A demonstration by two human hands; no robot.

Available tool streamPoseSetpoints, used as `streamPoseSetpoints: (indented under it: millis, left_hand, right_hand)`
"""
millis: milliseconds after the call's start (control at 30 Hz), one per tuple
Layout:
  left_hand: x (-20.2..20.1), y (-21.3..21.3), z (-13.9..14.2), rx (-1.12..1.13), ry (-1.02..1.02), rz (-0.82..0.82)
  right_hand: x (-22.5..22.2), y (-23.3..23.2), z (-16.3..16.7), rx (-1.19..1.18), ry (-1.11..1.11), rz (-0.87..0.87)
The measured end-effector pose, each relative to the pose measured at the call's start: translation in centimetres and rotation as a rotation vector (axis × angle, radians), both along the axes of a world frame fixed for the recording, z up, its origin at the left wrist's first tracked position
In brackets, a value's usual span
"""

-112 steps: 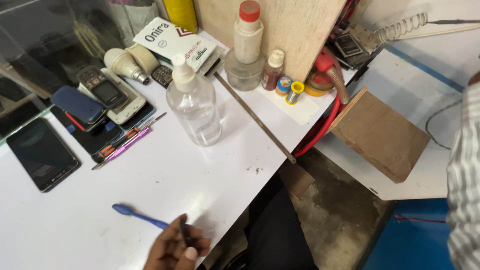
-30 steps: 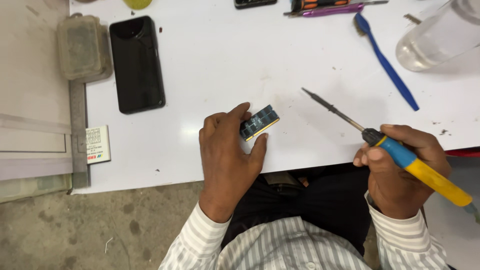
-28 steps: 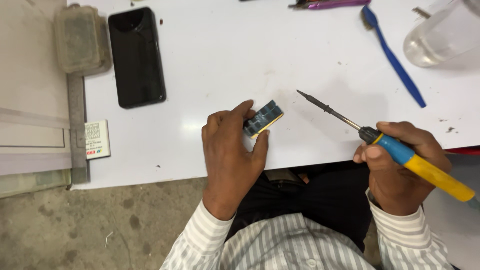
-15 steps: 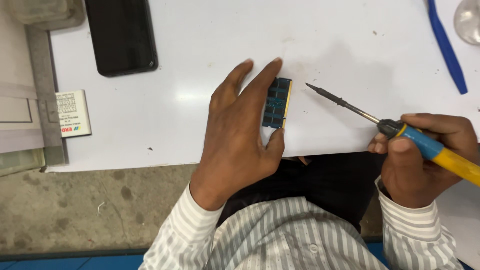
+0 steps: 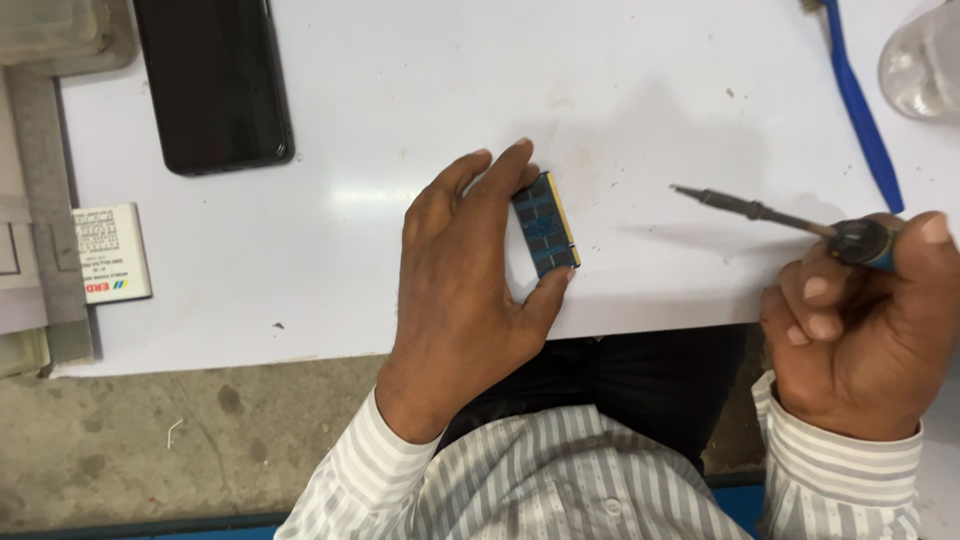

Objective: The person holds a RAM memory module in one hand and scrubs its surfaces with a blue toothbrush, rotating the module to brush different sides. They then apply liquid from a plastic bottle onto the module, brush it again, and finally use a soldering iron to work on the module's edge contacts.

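Left hand (image 5: 465, 290), centre of frame, grips a small blue circuit board (image 5: 545, 224) by its ends: fingertips on the upper end, thumb on the lower end. Board lies on the white surface (image 5: 400, 120), long side running up-down w/ a slight tilt, a yellow strip along its right edge.

Right hand (image 5: 865, 320), lower right, is closed round a soldering iron (image 5: 760, 212). Its metal tip points left toward the board but is clearly apart from it, tip just above or on the surface; can't tell which.

Upper left: black phone (image 5: 213, 80) lying flat, screen dark. Left edge: small white printed card (image 5: 110, 252) beside a grey metal ruler (image 5: 45, 200). Upper right: blue-handled brush (image 5: 860, 110) lying on the surface, and at the frame corner part of a clear bottle (image 5: 925, 65). Striped shirt sleeves on both arms at the bottom of frame; bare concrete floor (image 5: 150, 440) lower left.
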State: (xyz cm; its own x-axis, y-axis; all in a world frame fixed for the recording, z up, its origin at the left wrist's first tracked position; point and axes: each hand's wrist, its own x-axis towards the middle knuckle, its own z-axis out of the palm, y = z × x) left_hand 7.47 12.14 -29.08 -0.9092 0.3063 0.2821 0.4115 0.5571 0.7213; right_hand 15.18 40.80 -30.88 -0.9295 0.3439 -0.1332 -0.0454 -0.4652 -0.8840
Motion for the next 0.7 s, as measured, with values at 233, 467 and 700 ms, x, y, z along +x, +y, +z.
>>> streamPoseSetpoints:
  millis: [233, 467, 700]
  left_hand:
    - [-0.2, 0.2, 0.4, 0.014, -0.047, 0.013]
    - [0.0, 0.1, 0.1, 0.042, 0.003, 0.026]
    - [0.1, 0.0, -0.3, 0.046, 0.005, 0.034]
  right_hand:
    - [-0.5, -0.4, 0.6, -0.042, -0.050, -0.037]
    - [-0.1, -2.4, 0.4, 0.277, 0.068, -0.037]
    - [-0.2, -4.9, 0.1, 0.878, 0.291, 0.013]
